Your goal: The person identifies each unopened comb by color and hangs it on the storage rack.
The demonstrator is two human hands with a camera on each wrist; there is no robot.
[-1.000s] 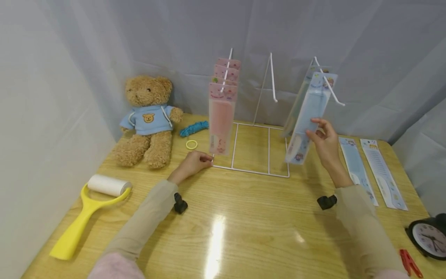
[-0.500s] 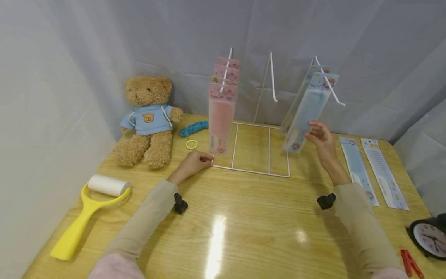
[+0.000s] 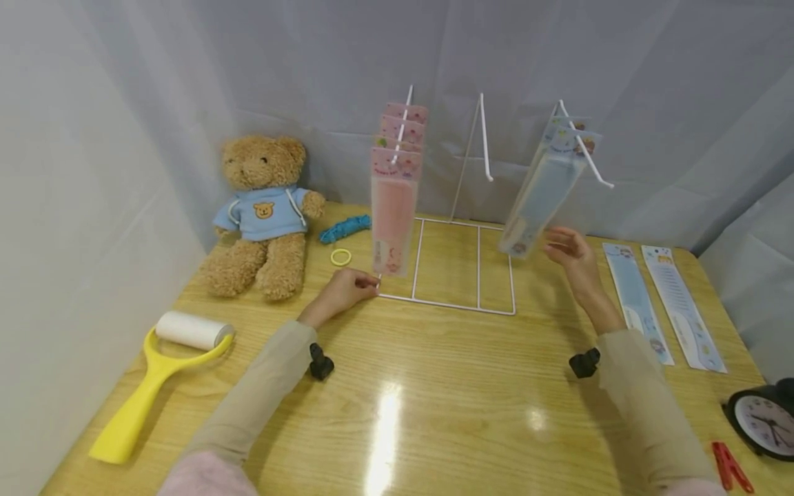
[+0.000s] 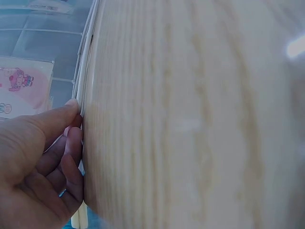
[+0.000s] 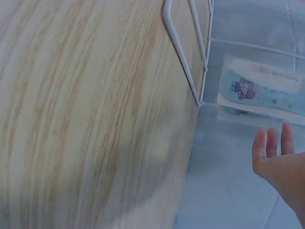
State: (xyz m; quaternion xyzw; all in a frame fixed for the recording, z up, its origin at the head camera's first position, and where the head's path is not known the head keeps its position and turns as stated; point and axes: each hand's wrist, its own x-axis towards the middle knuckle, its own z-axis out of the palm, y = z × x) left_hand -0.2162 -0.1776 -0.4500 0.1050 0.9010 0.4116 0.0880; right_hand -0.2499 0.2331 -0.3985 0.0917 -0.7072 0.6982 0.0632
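Left hand (image 3: pixel 342 289) curled, gripping near-left corner of white wire display rack (image 3: pixel 448 303). Right hand (image 3: pixel 573 258) open, fingers relaxed, empty, just right of pale blue packaged combs (image 3: pixel 538 196) hanging on rack's right hook.

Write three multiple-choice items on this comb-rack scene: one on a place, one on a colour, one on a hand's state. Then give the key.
1. Where is the left hand?
A. on the teddy bear
B. at the wire rack's front left corner
C. on the clock

2. What colour are the packs on the left hook?
A. pink
B. green
C. black

3. The right hand is
A. gripping a clothespin
B. fisted
C. open, beside the blue comb packs

B: fingers touch the wire rack base.
A: the cards are pink.
C: fingers straight, nothing held.
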